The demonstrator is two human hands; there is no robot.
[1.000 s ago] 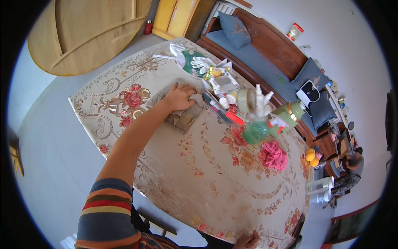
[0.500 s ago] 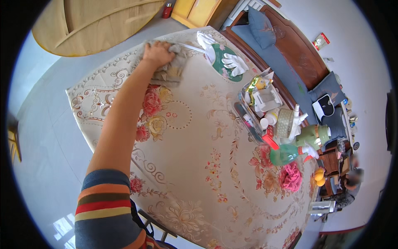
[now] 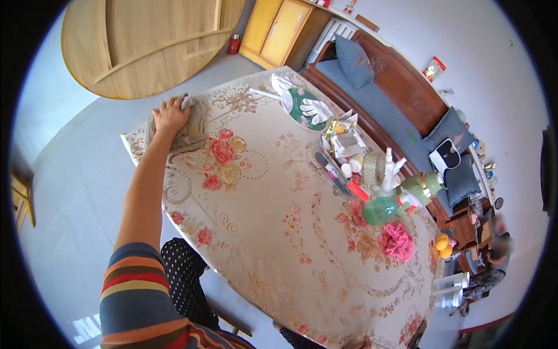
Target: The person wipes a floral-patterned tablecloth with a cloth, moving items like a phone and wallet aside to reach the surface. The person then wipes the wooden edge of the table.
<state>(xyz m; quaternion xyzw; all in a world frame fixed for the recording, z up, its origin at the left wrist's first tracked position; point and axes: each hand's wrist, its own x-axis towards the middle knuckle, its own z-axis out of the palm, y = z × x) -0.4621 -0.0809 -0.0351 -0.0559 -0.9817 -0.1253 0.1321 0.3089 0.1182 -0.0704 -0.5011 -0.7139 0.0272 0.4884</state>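
Note:
My left hand (image 3: pixel 171 116) is at the far left corner of the table, pressing down on a bunched grey-brown cleaning rag (image 3: pixel 192 129). Its fingers bend over the top of the rag, and part of the cloth bulges up beside them. Under the rag lies a cream tablecloth (image 3: pixel 250 215) printed with roses and scrolls. My left arm, in a striped sleeve, stretches out over the table's left edge. My right hand does not show.
A green fan (image 3: pixel 297 110) with white gloves (image 3: pixel 317 110) lies at the back. A filled basket (image 3: pixel 334 168), green spray bottle (image 3: pixel 381 210) and pink cloth (image 3: pixel 397 242) stand rightward. Beyond are a wooden sofa (image 3: pixel 401 99), a round wooden board (image 3: pixel 145 52) and a distant person (image 3: pixel 491 267).
My left hand has slid the rag leftward and nearer, toward the table's left corner. The whole view has shifted, and dotted dark trouser cloth now shows below the table edge.

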